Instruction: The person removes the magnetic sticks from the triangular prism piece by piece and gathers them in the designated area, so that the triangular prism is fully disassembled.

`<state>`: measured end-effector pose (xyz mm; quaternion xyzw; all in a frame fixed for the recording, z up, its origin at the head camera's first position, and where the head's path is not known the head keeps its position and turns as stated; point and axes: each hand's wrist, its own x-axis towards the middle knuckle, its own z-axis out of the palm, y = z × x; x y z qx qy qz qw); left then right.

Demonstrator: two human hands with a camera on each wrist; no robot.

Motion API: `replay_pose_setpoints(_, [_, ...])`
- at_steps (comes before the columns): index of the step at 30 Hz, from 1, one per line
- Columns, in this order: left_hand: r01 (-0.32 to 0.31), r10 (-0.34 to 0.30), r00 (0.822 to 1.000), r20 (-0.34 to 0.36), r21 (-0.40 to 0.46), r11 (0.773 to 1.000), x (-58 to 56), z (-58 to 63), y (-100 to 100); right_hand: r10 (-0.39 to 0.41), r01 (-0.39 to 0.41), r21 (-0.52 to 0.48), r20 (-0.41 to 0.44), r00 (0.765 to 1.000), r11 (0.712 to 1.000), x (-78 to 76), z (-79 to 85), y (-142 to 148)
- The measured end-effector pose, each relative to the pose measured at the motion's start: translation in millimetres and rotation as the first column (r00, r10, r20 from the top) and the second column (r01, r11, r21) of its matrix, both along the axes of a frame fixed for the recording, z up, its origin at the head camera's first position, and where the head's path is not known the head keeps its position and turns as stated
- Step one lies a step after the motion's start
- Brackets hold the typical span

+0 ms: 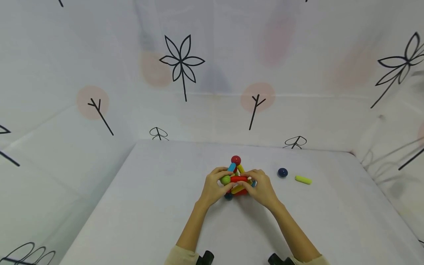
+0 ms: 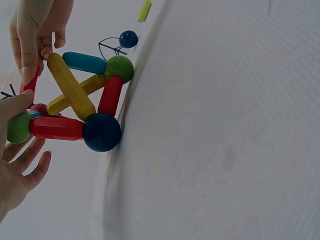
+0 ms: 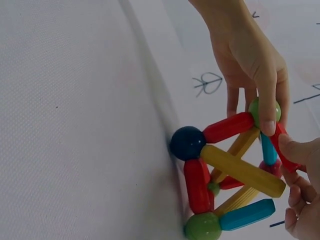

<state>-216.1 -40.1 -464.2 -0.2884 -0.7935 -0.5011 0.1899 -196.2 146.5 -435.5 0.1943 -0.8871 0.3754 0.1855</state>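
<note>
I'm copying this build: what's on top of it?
A red ball, with a blue stick and a yellow stick just below it. In the head view, the left hand covers the blue stick's lower end.

Both forearms, left [image 1: 193, 228] and right [image 1: 294, 229], extend forward from pale sleeves [image 1: 181, 255] and angle inward. Left hand [image 1: 213, 187] and right hand [image 1: 262, 187] face each other, near but apart. Each holds a pinch, left thumb [image 3: 267, 95] and right thumb [image 3: 299, 150] bent toward the fingers. Left outer fingers [image 2: 39, 172] are spread; the right hand's remaining fingers are curled inward.
</note>
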Motion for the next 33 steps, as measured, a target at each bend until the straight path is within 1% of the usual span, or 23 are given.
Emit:
replay_pose_setpoints(5, [0.001, -0.001, 1.000, 0.006, 0.006, 1.000, -0.2, 0.1, 0, -0.022, 0.022, 0.002, -0.021, 1.000, 1.000, 0.3, 0.1, 5])
replay_pose_setpoints(8, [-0.001, 0.001, 1.000, 0.020, 0.008, 1.000, -0.2, 0.6, 0, -0.014, 0.013, -0.025, -0.030, 0.999, 1.000, 0.4, -1.1, 12])
replay_pose_setpoints(11, [-0.004, 0.004, 1.000, 0.028, 0.005, 1.000, -0.2, 1.2, -1, -0.025, 0.022, -0.052, -0.051, 0.998, 0.998, -0.2, -4.5, 22])
replay_pose_setpoints(15, [0.003, -0.002, 1.000, 0.028, -0.006, 1.000, -0.2, 2.0, -1, -0.073, 0.068, -0.079, -0.054, 0.996, 0.995, 0.6, -9.4, 44])
replay_pose_setpoints(18, [0.010, -0.010, 0.999, 0.036, -0.004, 1.000, -0.4, 2.3, 0, -0.130, 0.128, -0.091, -0.023, 0.991, 0.988, 2.7, -13.8, 66])
replay_pose_setpoints(21, [0.013, -0.014, 0.999, 0.045, 0.005, 1.000, -1.7, 2.0, 0, -0.208, 0.207, -0.089, -0.004, 0.978, 0.974, 3.4, -20.6, 93])
replay_pose_setpoints(25, [0.008, -0.008, 0.999, 0.043, 0.017, 1.000, -4.0, 1.4, 0, -0.308, 0.307, -0.062, -0.008, 0.951, 0.950, 2.9, -33.1, 129])
replay_pose_setpoints(27, [0.005, -0.006, 0.999, 0.044, 0.018, 1.000, -4.5, 1.1, 0, -0.342, 0.342, -0.038, 0.018, 0.940, 0.939, 4.2, -38.9, 144])
replay_pose_setpoints(28, [0.005, -0.005, 0.999, 0.038, 0.018, 1.000, -4.5, 0.9, 0, -0.357, 0.358, -0.019, 0.045, 0.933, 0.933, 5.3, -41.3, 150])
replay_pose_setpoints(30, [0.009, -0.010, 0.999, 0.036, 0.018, 1.000, -4.4, 0.5, -1, -0.380, 0.380, 0.024, 0.125, 0.917, 0.925, 8.1, -45.3, 161])
replay_pose_setpoints(33, [0.014, -0.015, 0.999, 0.036, 0.018, 1.000, -4.0, 0.1, -1, -0.397, 0.387, 0.090, 0.241, 0.886, 0.918, 10.7, -50.4, 173])
